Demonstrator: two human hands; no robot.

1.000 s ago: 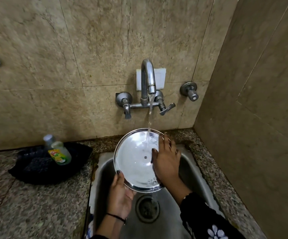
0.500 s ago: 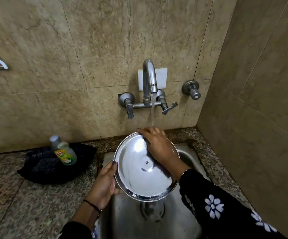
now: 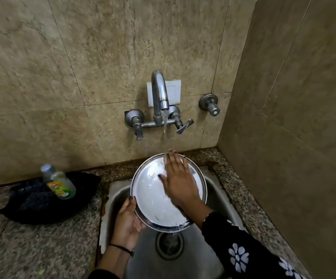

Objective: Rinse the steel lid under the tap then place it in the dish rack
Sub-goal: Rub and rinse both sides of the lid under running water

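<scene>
**Rinse under way, rack out of sight**

Since half a second ago, the right hand [image 3: 178,184] has slid from the lid's far rim down onto its face, and water now strikes near its fingertips.

Head view: the lid [image 3: 153,198], a round, shallow steel disc with a raised rim, sits tilted over the sink [image 3: 219,190], under the tap [image 3: 159,93]. Its wet surface shines and carries scattered droplets. The right hand lies flat on it, fingers spread, thumb out to the left. The left hand [image 3: 127,220] cups the lid's near-left edge, thumb over the rim, the other fingers hidden beneath. On the speckled granite worktop's back-left part, a soap bottle [image 3: 61,187] lies on a black cloth [image 3: 42,204].

Rinsing appears mid-step. Next, the lid needs a firm grip and a carry to the rack, which no view shows.
</scene>
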